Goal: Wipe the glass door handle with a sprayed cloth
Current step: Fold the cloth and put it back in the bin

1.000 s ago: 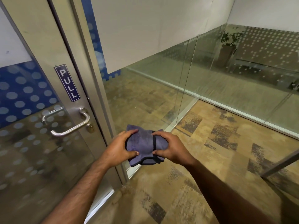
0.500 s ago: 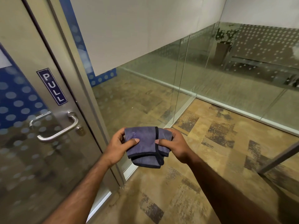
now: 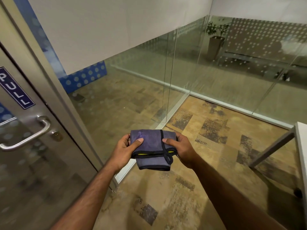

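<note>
Folded cloth [image 3: 150, 147] pinched between both hands, left hand [image 3: 124, 149] and right hand [image 3: 180, 149] on its side edges, with door handle [image 3: 27, 136] well off to the left, bar slanting, nearer the left.

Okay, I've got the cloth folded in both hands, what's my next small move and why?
Probably carry the cloth left to the door handle with your left hand: the handle is untouched, and the cloth sits folded between it and the right hand.
</note>
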